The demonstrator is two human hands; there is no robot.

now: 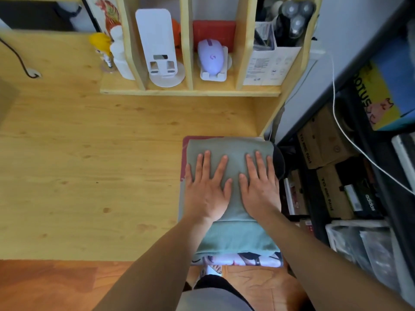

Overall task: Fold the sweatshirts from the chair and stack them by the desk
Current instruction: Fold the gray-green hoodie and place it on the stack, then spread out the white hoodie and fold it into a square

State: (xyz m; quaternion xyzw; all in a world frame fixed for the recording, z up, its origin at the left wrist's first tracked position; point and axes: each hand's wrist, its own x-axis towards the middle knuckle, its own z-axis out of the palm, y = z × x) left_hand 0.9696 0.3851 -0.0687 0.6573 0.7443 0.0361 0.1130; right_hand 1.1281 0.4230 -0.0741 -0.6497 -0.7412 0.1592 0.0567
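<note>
Green sweatshirt [233, 234], folded, lies at the right end of the desk [89, 176] on top of a stack, with the left hand [207, 187] and right hand [258, 187] both flat on it, fingers straight and spread, holding nothing. Best to press evenly outward so the fold sets square with the edges below. Count: one green sweatshirt on top, at least two more layers under it (pink edge, printed edge), two hands.

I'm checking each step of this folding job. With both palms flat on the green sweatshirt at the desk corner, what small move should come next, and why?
Probably lift both hands off. The left hand and right hand lie flat, fingers spread, on the folded green sweatshirt, which already sits squared at the corner of the desk. It looks pressed and placed, so the hands can likely go for another.
</note>
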